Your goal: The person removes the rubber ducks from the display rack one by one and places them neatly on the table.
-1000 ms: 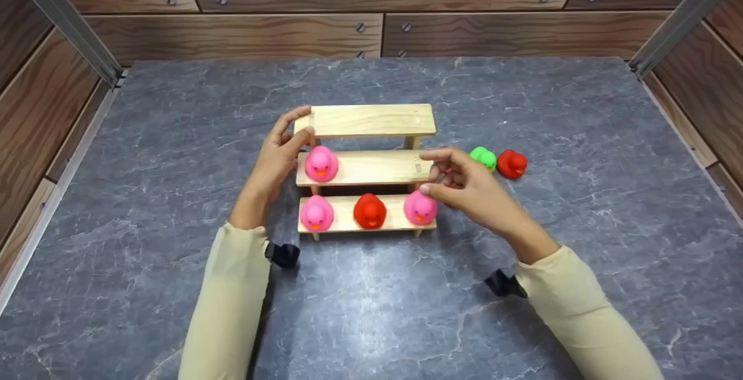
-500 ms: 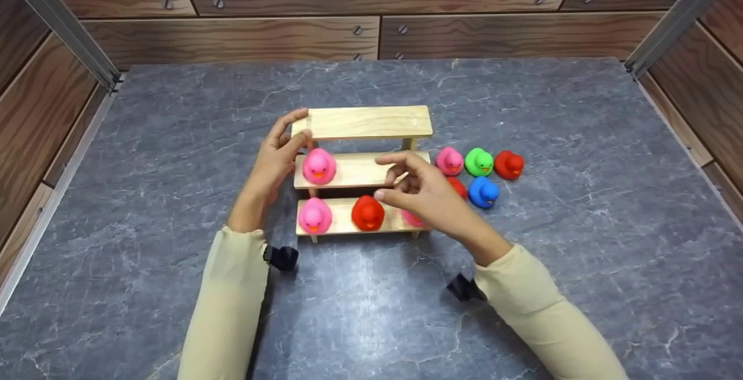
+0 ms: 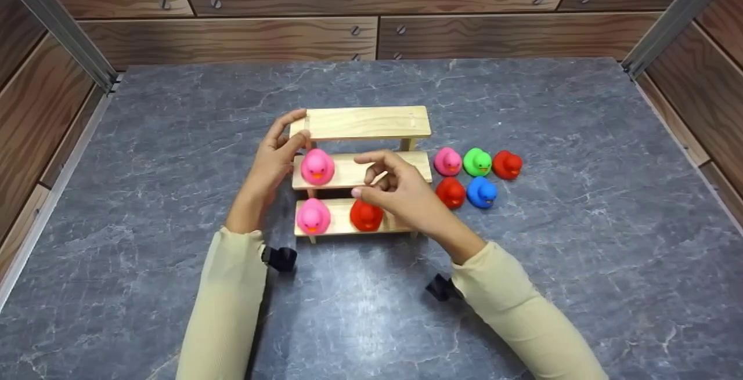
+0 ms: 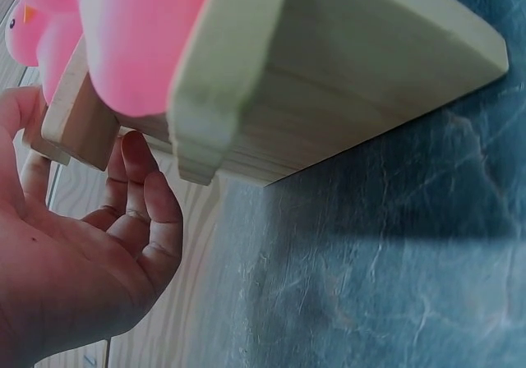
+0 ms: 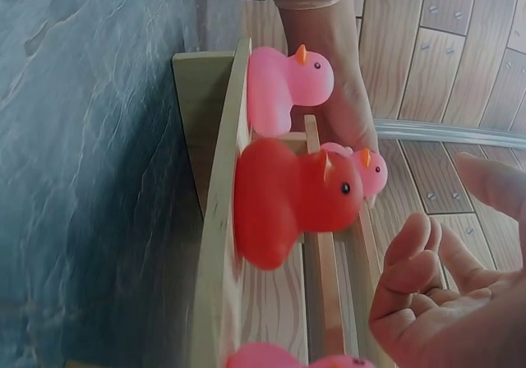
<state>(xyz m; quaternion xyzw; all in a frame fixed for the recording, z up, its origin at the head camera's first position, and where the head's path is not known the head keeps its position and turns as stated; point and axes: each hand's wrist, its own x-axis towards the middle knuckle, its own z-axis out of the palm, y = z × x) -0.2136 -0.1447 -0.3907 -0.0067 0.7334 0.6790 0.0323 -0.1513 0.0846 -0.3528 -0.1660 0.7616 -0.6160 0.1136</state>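
A three-tier wooden display stand (image 3: 368, 122) stands on the table. My left hand (image 3: 267, 165) grips the left end of its top board, thumb in front and index finger behind. A pink rubber duck (image 3: 317, 167) sits at the left of the middle tier. Below it are another pink duck (image 3: 313, 216) and a red duck (image 3: 366, 215). A further pink duck (image 5: 267, 356) on the bottom tier shows in the right wrist view; my right hand hides it from the head view. That right hand (image 3: 406, 194) hovers before the middle tier, thumb and index finger apart, holding nothing.
Right of the stand, loose ducks lie on the marbled table (image 3: 371, 310): pink (image 3: 447, 162), green (image 3: 477, 162), red (image 3: 507, 165), another red (image 3: 450, 192) and blue (image 3: 482, 192). Wood-patterned walls (image 3: 232, 38) enclose the back and sides.
My right hand has moved left across the front of the stand, uncovering the loose ducks and covering the bottom-right pink duck. My left hand keeps its grip on the top board.
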